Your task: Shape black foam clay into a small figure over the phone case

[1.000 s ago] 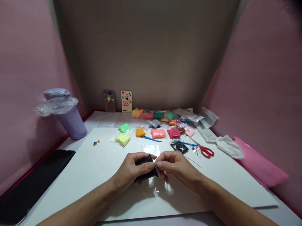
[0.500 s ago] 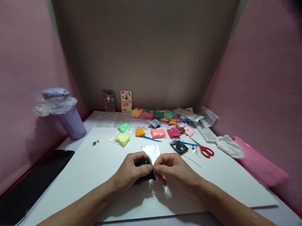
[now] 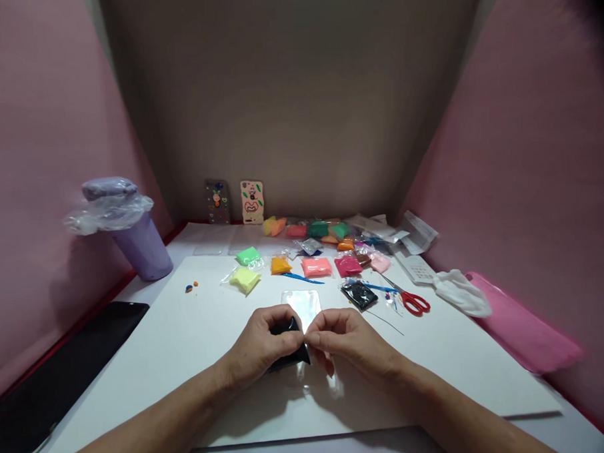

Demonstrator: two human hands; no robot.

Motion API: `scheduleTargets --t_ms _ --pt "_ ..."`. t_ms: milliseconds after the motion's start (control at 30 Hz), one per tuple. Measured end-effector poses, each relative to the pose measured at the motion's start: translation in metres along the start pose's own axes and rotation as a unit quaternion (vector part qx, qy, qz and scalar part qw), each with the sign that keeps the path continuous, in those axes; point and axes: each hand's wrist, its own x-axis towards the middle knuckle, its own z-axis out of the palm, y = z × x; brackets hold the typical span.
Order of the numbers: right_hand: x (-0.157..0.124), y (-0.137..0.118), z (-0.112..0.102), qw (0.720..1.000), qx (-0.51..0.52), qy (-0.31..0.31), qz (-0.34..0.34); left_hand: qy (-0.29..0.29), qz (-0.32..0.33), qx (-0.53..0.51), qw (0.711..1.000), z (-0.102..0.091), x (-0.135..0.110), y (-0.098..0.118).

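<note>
A shiny black packet (image 3: 290,360) is gripped in my left hand (image 3: 267,335), thumb across its front. My right hand (image 3: 344,335) is closed in a pinch, its fingertips meeting the left thumb at the packet's right edge. Exactly what the right fingertips pinch there is mostly hidden. Beneath both hands, a clear phone case (image 3: 301,303) lies on the white board (image 3: 229,403); the hands cover its middle. A second black packet (image 3: 359,295) rests just beyond my right hand, with a thin dark wire (image 3: 386,321) beside it.
Red-handled scissors (image 3: 414,303) and blue tools (image 3: 304,278) lie among colourful clay packets (image 3: 316,266). Two decorated phone cases (image 3: 252,202) lean on the back wall. A purple bin (image 3: 143,250) and black pad (image 3: 73,370) sit left; a white cloth (image 3: 462,293) and pink case (image 3: 524,330) sit right.
Almost nothing differs. Both hands keep their pinch at the packet's edge, with only a slight shift of the fingertips. The view has moved very slightly.
</note>
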Motion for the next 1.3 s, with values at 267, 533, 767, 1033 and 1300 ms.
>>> scheduleTargets --t_ms 267,533,767,1033,1300 --pt "0.0004 0.0018 0.0009 1.0 0.014 0.001 0.003 -0.004 0.005 0.001 1.0 -0.0009 0.0002 -0.0006" --pt "0.0004 0.0004 0.002 1.0 0.025 0.006 0.012 -0.007 0.004 -0.005 1.0 -0.0005 0.0003 -0.0012" --pt "0.0001 -0.0022 0.0037 0.999 0.032 0.009 0.019 -0.007 -0.004 -0.016 1.0 -0.0006 -0.0001 -0.0013" --pt "-0.0003 -0.0005 0.0028 0.999 0.041 0.008 0.027 0.001 -0.012 -0.035 0.999 0.0009 -0.0004 -0.0017" --pt "0.0005 -0.0008 0.0028 0.999 0.046 0.008 0.019 0.001 -0.011 -0.026 1.0 0.001 -0.0008 -0.0001"
